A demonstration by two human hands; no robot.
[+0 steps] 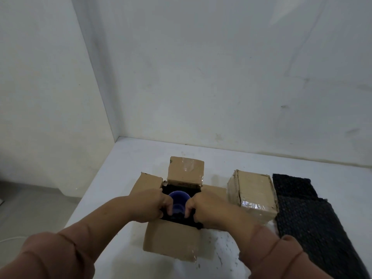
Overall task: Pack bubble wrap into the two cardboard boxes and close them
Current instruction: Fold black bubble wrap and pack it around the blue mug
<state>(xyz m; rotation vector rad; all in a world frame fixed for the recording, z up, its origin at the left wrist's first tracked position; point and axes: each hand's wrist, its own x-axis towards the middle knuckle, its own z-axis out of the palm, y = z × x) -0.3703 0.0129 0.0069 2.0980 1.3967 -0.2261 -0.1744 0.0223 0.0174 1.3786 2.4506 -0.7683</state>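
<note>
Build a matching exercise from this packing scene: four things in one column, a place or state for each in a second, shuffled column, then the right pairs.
1. open cardboard box
2. taped cardboard box
3. black bubble wrap sheet
4. blue bowl

A. lies flat at the far right of the table
B. sits inside a box, between the left hand and the right hand
C. flaps spread outward
D. flaps shut

Pairs: 1-C, 2-D, 3-A, 4-B
</note>
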